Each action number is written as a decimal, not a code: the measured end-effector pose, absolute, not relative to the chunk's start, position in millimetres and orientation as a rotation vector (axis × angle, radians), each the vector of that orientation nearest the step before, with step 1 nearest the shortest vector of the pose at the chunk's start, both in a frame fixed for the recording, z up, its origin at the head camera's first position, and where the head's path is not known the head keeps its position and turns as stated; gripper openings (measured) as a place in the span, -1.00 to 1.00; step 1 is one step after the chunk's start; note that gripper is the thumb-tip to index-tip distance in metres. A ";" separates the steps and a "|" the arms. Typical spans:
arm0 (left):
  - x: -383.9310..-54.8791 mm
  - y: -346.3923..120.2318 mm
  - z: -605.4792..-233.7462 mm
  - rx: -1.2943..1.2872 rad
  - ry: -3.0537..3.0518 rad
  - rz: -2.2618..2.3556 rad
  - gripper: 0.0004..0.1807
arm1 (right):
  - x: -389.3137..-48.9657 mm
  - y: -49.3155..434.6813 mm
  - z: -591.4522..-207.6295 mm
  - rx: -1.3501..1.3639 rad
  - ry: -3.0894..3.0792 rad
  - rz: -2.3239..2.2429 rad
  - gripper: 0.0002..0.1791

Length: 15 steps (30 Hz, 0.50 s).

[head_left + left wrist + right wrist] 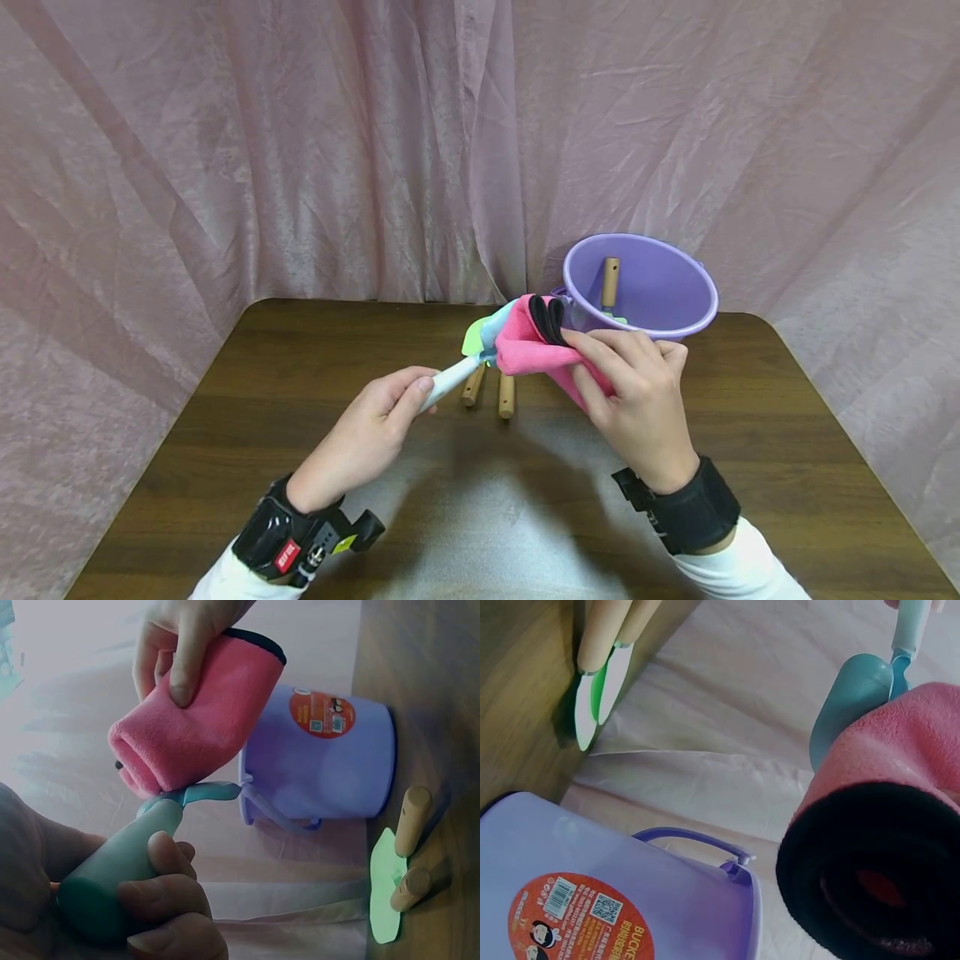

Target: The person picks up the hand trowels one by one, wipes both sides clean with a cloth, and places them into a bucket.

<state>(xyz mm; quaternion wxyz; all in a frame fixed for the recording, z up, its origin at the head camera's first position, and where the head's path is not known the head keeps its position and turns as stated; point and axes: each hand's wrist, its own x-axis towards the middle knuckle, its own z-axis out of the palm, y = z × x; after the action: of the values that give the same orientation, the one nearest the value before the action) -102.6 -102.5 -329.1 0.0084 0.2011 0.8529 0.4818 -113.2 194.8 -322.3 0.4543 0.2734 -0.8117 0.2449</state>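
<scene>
My left hand (367, 429) grips the pale handle of a small blue trowel (447, 383), held up above the table with its blade pointing away. With thumb and fingers my right hand (641, 396) pinches a folded pink cloth (521, 346) with black edging. The cloth lies against the trowel's blade (847, 705) and hides part of it. In the right wrist view, the black edge (802, 877) of the cloth curls in a loop toward the camera. The left wrist view shows the fingers wrapped round the trowel's handle (124, 862).
A purple bucket (573, 267) stands at the back right, with a wooden-handled tool (611, 283) inside. Two wooden-handled tools (507, 396) with green heads lie on the brown table (300, 350) beyond the trowel. Behind the table hangs a pink curtain (337, 150).
</scene>
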 end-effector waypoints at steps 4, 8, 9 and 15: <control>-103.8 -103.3 -330.2 0.591 2.658 1.496 -0.64 | -112.2 189.8 -320.2 0.732 -1.959 0.550 -0.66; -104.6 -104.0 -330.5 0.572 2.646 1.501 -0.63 | -110.8 187.0 -318.9 0.793 -1.937 0.508 -0.68; -104.6 -104.0 -330.4 0.568 2.645 1.502 -0.63 | -110.6 186.6 -318.7 0.807 -1.933 0.501 -0.68; -103.7 -103.9 -329.8 0.572 2.641 1.517 -0.62 | -109.9 186.0 -318.6 0.874 -1.910 0.466 -0.75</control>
<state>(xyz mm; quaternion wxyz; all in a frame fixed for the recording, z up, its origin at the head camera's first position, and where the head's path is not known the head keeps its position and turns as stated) -103.7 -103.9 -329.8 0.0214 0.1846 0.8520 0.4895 -109.9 186.0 -318.6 0.4750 0.3573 -0.7812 0.1906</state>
